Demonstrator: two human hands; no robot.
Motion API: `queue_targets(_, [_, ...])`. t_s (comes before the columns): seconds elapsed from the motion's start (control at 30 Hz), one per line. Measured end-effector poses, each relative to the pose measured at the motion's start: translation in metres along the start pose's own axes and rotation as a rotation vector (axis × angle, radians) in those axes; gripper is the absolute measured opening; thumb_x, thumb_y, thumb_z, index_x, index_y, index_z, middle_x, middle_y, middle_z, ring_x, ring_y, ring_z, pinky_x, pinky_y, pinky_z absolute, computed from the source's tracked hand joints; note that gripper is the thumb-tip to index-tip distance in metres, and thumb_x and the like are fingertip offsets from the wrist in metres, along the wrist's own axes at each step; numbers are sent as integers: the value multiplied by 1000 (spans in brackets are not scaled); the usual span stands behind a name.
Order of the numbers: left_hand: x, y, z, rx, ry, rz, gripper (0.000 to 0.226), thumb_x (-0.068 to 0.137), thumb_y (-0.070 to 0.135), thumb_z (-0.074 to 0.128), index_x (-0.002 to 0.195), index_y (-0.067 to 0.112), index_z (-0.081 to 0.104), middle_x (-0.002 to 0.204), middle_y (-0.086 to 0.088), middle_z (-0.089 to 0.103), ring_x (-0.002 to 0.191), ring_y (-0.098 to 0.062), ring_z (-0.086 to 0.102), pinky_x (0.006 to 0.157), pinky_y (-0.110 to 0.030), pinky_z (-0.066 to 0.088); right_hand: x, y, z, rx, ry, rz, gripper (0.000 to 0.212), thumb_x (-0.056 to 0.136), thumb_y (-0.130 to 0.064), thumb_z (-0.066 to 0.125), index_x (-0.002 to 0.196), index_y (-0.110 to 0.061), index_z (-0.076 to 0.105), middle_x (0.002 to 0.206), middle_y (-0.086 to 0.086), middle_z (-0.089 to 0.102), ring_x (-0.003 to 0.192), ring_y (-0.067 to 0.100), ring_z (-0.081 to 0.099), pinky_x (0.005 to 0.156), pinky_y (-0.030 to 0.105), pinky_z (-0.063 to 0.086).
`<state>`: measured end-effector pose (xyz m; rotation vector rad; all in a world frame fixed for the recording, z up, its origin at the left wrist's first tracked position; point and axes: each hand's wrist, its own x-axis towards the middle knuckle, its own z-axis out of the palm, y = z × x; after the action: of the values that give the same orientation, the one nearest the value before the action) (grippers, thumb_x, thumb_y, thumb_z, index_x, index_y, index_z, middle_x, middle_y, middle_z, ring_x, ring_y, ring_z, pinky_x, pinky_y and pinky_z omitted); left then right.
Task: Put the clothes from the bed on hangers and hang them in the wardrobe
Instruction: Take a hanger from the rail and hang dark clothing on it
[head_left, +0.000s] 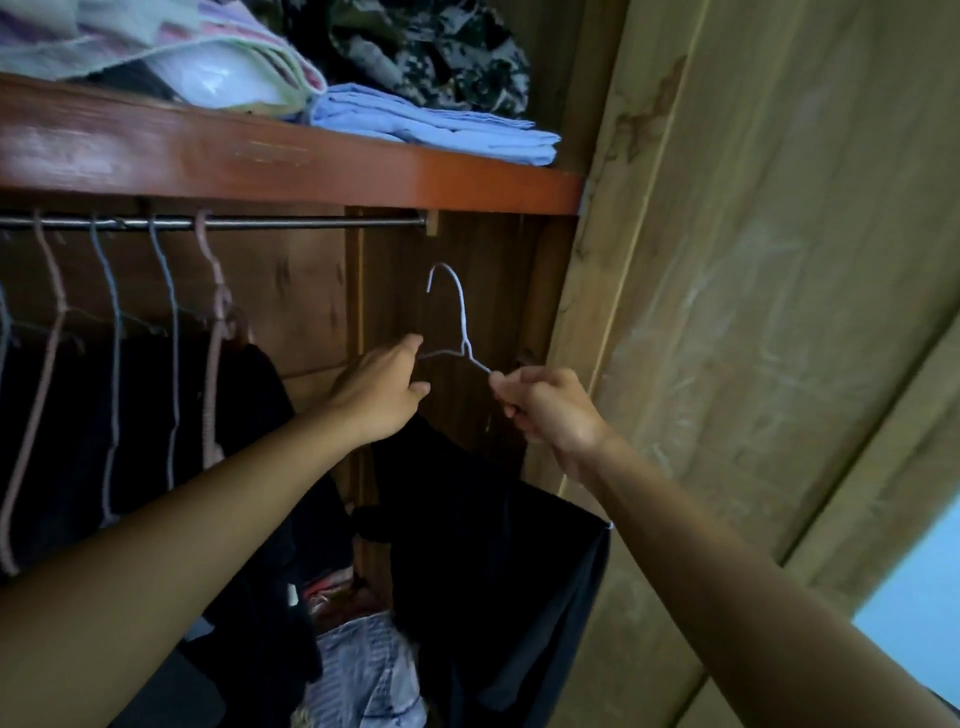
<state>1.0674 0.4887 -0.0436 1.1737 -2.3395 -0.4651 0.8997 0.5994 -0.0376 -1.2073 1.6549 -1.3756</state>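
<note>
A thin white wire hanger (460, 312) is held up inside the wardrobe, its hook below the metal rail (311, 223) and not on it. A black garment (483, 535) hangs from the hanger. My left hand (382, 395) holds the hanger's left shoulder where the black cloth meets it. My right hand (550, 410) pinches the wire on the right shoulder. On the rail to the left hang several hangers (171, 291) with dark clothes (130, 415).
An orange-brown shelf (363, 166) above the rail carries folded blue cloth (441, 124), a camouflage garment (431, 52) and pale linens. The open wardrobe door (753, 312) stands close on the right. Patterned clothes (363, 665) lie at the wardrobe bottom.
</note>
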Motion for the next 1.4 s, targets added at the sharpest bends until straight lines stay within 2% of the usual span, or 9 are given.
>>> queue_targets(0.13, [-2, 32, 22, 18, -37, 106, 58, 97, 22, 59, 149, 18, 34, 149, -7, 43, 137, -26, 41, 113, -42, 36, -30, 12, -34, -8, 52, -32, 36, 91, -28, 71, 57, -20, 60, 55, -3, 48, 46, 8, 40, 44, 20, 32])
queue_targets(0.27, [-6, 66, 46, 36, -87, 214, 26, 94, 22, 62, 120, 23, 61, 118, 0, 64, 111, -20, 59, 96, -44, 49, -63, 25, -72, -46, 125, -22, 35, 89, -21, 73, 57, -17, 60, 52, -1, 47, 44, 9, 37, 40, 19, 28])
queue_targets(0.4, [-19, 93, 75, -138, -185, 308, 6, 94, 19, 62, 99, 20, 67, 96, 2, 67, 92, -14, 63, 85, -38, 52, -100, 32, -113, -81, 192, -15, 33, 88, -16, 73, 59, -15, 60, 49, -3, 46, 44, 8, 34, 41, 19, 25])
queue_targets(0.57, [-36, 136, 111, -361, -170, 457, 15, 93, 7, 61, 79, 12, 66, 69, 1, 63, 66, -6, 57, 66, -25, 42, -150, 39, -166, -229, 294, -46, 27, 89, -15, 73, 66, -5, 63, 52, 1, 50, 44, 7, 38, 46, 18, 30])
queue_targets(0.67, [-44, 167, 129, -511, -213, 488, 14, 90, 2, 64, 78, 9, 68, 58, 4, 59, 54, 0, 50, 57, -18, 38, -181, 42, -200, -446, 363, -62, 26, 90, -18, 71, 65, -15, 65, 50, -7, 58, 45, 4, 48, 53, 23, 41])
queue_targets(0.73, [-49, 188, 141, -593, -240, 497, 14, 87, 0, 68, 77, 10, 69, 56, 2, 61, 53, -6, 52, 55, -22, 40, -202, 42, -220, -599, 381, -74, 23, 93, -19, 67, 70, -17, 66, 56, -5, 64, 50, 9, 58, 58, 27, 48])
queue_targets(0.8, [-54, 207, 152, -650, -262, 512, 19, 84, 0, 70, 74, 16, 68, 56, -2, 63, 53, -11, 54, 53, -22, 43, -223, 43, -236, -720, 383, -69, 20, 95, -19, 64, 75, -18, 67, 60, -2, 68, 53, 11, 65, 55, 20, 47])
queue_targets(1.0, [-69, 260, 178, -757, -382, 570, 19, 82, 9, 75, 72, 24, 71, 62, -3, 69, 51, -7, 56, 52, -17, 45, -279, 44, -279, -727, 462, 24, 16, 91, -11, 64, 76, -15, 68, 64, 0, 69, 57, 15, 69, 54, 15, 48])
queue_targets(1.4, [-100, 347, 204, -852, -687, 797, 8, 84, 4, 73, 78, 9, 71, 61, -3, 68, 51, -9, 55, 54, -19, 49, -391, 48, -288, -895, 772, 308, 15, 87, -15, 71, 73, -21, 71, 63, -9, 69, 62, 5, 66, 71, 22, 50])
